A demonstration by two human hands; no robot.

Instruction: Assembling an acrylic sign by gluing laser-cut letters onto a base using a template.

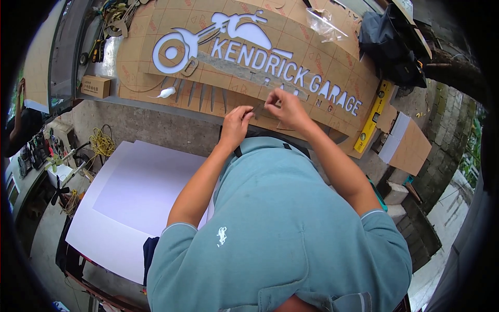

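A sign panel (312, 65) covered in brown protective paper lies on the workbench, with a motorcycle and rows of letters cut out and white showing through. At its near edge my left hand (236, 126) is closed, thumb and fingertips pinched together. Just right of it, my right hand (286, 108) is pinched too, over the lower row of small letters. Whatever the fingertips hold is too small to make out. A strip of grey tape (234, 68) crosses the panel below the motorcycle. Left of my hands lie a small white squeeze bottle (166, 93) and several pointed dark slivers (202, 97).
A yellow spirit level (370, 122) lies along the right end. Behind are a clear plastic bag (326, 25) and a black bag (390, 44). A small cardboard box (95, 86) sits at left. Large white sheets (140, 192) lie lower left. Another person's arm (18, 99) shows far left.
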